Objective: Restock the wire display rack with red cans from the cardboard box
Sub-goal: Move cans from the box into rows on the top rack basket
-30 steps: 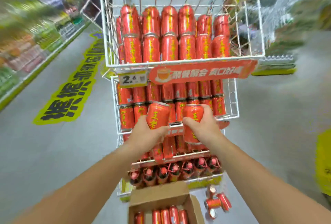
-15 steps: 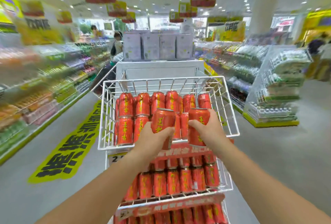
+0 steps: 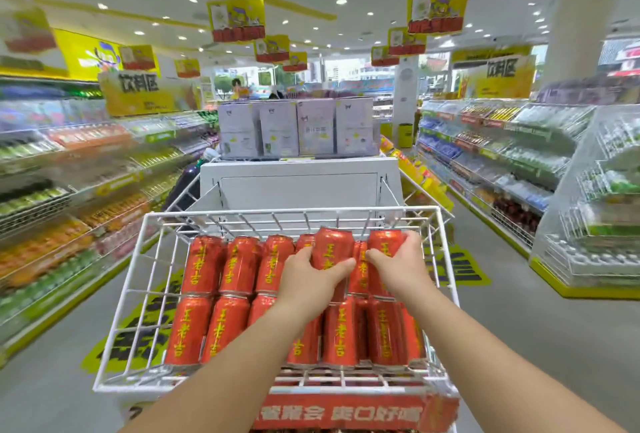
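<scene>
Right up close, a red banner (image 3: 346, 412) with white letters runs along the front of the white wire basket (image 3: 207, 388); two bare forearms reach over it into the basket. Just past the front rim sits a near row of red cans (image 3: 187, 332) with yellow letters, side by side; a far row of red cans (image 3: 204, 264) touches it from behind. The left hand (image 3: 308, 282) is wrapped around the first red can (image 3: 333, 247), and this can pokes up higher than the far row; the right hand (image 3: 398, 268) is curled around the second red can (image 3: 385, 242) at the right end of the far row, near the basket's right wall; the two hands are just beside each other.

Behind the basket stands a white cabinet (image 3: 298, 187); pale purple boxes (image 3: 317, 128) stand in a row on top of it. Long store shelves run down the left (image 3: 69, 173) and the right (image 3: 485, 155), too blurry to tell what is on them; yellow and red signs (image 3: 237, 19) hang from the ceiling.
</scene>
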Available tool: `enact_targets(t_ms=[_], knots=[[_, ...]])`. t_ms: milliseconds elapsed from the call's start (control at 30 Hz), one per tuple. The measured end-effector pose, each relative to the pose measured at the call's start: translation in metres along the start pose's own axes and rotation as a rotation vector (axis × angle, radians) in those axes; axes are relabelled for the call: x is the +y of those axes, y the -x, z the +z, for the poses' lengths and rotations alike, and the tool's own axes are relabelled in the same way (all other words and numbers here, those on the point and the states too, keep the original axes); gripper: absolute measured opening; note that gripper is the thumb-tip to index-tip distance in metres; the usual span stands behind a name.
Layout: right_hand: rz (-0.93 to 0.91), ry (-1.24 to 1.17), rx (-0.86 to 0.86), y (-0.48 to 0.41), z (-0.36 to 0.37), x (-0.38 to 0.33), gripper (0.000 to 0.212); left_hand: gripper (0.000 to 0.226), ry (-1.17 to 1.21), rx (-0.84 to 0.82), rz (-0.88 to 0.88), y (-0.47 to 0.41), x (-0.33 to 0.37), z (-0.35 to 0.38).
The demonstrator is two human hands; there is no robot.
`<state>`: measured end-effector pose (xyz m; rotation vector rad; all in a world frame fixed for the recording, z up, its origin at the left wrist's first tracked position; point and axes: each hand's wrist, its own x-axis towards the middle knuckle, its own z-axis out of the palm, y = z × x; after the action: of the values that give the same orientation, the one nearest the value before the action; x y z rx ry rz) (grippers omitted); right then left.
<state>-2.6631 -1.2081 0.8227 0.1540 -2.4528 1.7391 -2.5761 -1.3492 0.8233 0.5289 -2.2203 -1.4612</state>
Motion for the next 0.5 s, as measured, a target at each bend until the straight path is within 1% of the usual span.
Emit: enact_targets(t_ms=[33, 133, 200, 333, 367, 400, 467, 500], knots=[[-0.007, 0.001, 0.012, -0.007, 0.003, 0.001, 0.068, 0.074, -0.024, 0.003, 0.009, -0.005, 0.003, 0.007], [0.014, 0.025, 0.026, -0.029, 0.01, 0.01, 0.067, 0.058, -0.138, 0.017, 0.029, -0.016, 0.008, 0.023], [0.023, 0.044, 0.019, -0.037, 0.013, 0.019, 0.069, 0.059, -0.157, 0.026, 0.005, -0.017, 0.014, 0.03], [0.024, 0.03, 0.0, -0.044, 0.014, 0.032, 0.054, 0.056, -0.292, 0.018, 0.046, -0.023, 0.017, 0.04], [0.02, 0.038, -0.008, -0.045, 0.014, 0.034, 0.053, 0.058, -0.336, 0.006, 0.07, -0.025, 0.017, 0.042], [0.01, 0.057, -0.013, -0.046, 0.015, 0.037, 0.056, 0.066, -0.384, -0.009, 0.089, -0.025, 0.018, 0.042], [-0.012, 0.088, -0.01, -0.045, 0.02, 0.041, 0.068, 0.082, -0.477, -0.024, 0.123, -0.027, 0.019, 0.044], [-0.009, 0.101, -0.011, -0.044, 0.021, 0.043, 0.073, 0.084, -0.532, -0.018, 0.137, -0.028, 0.02, 0.046]])
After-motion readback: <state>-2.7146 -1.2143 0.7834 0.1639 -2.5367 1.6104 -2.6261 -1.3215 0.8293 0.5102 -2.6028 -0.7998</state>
